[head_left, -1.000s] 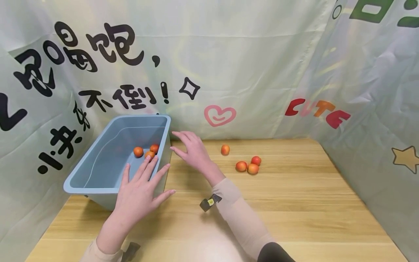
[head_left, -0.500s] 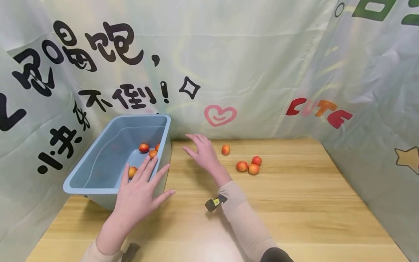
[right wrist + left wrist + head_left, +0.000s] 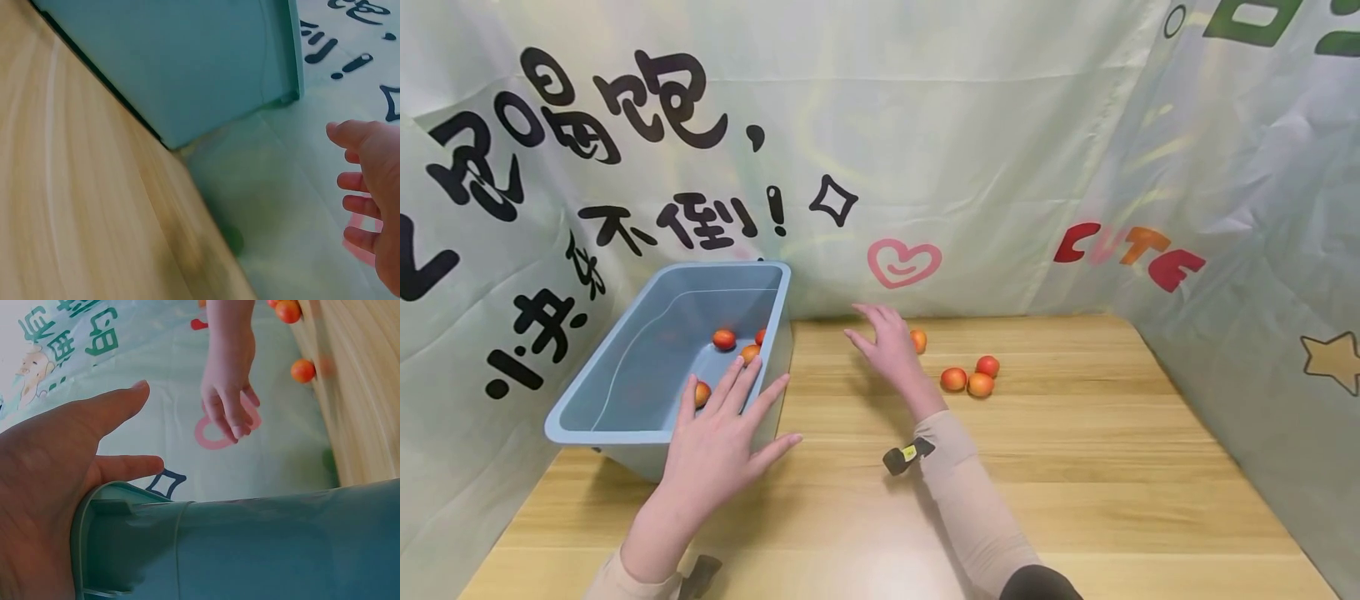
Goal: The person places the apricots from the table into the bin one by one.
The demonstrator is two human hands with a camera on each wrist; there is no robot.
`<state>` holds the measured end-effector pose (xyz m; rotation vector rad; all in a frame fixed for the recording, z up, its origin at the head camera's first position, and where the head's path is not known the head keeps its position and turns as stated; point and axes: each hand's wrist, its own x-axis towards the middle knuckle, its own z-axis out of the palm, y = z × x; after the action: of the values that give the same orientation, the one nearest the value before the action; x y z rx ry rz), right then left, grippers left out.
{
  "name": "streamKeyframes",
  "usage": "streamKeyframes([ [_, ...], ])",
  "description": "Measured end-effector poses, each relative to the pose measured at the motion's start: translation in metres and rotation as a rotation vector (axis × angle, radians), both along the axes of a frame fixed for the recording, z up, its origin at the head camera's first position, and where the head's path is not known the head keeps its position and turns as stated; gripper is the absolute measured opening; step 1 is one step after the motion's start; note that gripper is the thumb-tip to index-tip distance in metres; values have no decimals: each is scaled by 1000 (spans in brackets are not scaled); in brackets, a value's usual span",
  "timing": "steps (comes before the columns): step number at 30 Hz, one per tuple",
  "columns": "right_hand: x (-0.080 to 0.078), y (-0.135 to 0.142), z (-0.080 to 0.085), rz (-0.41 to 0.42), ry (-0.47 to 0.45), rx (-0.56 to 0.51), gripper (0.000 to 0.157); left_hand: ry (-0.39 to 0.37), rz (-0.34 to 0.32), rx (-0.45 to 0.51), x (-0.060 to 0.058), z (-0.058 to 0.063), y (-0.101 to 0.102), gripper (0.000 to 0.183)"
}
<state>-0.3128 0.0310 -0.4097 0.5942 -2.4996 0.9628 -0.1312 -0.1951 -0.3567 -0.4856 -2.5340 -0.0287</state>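
left hand (image 3: 715, 446), fingers spread, rests on near corner of blue bin (image 3: 625, 429), lower left | right hand (image 3: 891, 350) released, empty, hovering beside lone apricot (image 3: 918, 340), frame centre | three apricots (image 3: 970, 379) on desk (image 3: 1075, 467) just right

Four fruits (image 3: 724, 339) lie in one bin (image 3: 625, 433); four more fruits (image 3: 953, 379) sit on one table (image 3: 1075, 467); two hands (image 3: 715, 450) are in view
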Motion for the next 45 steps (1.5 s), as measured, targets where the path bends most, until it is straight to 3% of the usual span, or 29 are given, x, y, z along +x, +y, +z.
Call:
streamKeyframes([
  [17, -17, 46, -18, -125, -125, 15, 48, -22, 18, 0, 0, 0, 2, 73],
  [23, -21, 57, -25, -158, -167, 76, 47, -28, 18, 2, 1, 1, 2, 73],
  [29, -23, 64, -30, -176, -211, 135, 48, -32, 17, 2, 1, 1, 2, 74],
  [38, -21, 65, -33, -194, -349, 210, 54, 6, -1, 3, 0, 0, 1, 72],
  [45, -19, 66, -34, -207, -338, 220, 50, 0, 5, 3, 0, -1, 0, 73],
])
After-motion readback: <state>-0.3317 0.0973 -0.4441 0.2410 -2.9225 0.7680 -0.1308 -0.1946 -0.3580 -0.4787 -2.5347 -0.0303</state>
